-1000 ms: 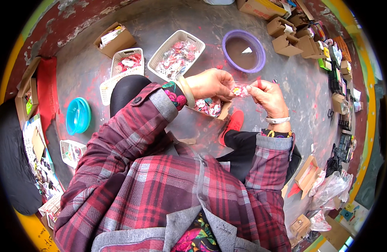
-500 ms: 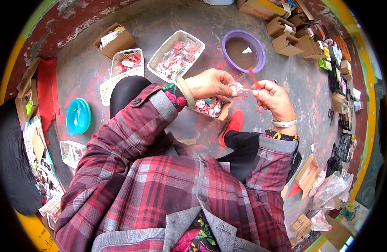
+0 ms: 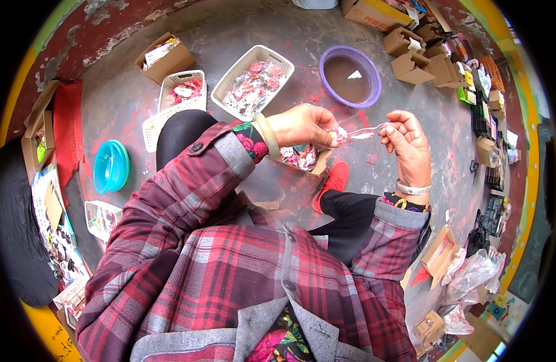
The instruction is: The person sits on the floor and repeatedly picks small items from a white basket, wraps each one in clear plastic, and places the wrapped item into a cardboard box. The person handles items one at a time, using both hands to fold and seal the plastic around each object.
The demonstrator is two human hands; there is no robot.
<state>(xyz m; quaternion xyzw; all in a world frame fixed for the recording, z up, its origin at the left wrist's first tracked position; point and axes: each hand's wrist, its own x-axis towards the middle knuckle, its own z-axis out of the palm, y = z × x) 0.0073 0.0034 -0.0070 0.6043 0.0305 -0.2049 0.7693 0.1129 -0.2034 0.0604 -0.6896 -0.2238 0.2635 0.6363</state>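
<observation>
My left hand (image 3: pixel 307 125) pinches a small pink-and-white piece (image 3: pixel 338 134) by its edge; its exact kind is too small to make out. From this piece a thin white cord (image 3: pixel 367 129) runs across the gap to my right hand (image 3: pixel 407 145). The cord's far end is between my right thumb and forefinger, while the other right fingers curl loosely. Below my left hand stands an open cardboard box (image 3: pixel 321 161) with many pink, red and white pieces (image 3: pixel 300 158) in it. Both hands are held above the floor in front of my knees.
Beyond my hands stand a cream basket (image 3: pixel 221 96) of packaged pieces, a smaller white basket (image 3: pixel 164 99) and a purple basin (image 3: pixel 377 90) of murky water. Turquoise basins (image 3: pixel 112 166) sit at left. Cardboard boxes (image 3: pixel 412 67) and plastic bags (image 3: pixel 477 274) line the right side.
My right hand has moved right, away from the left, and the white cord now stretches between them. A red strip by my right fingers has left them. My left hand barely moved.
</observation>
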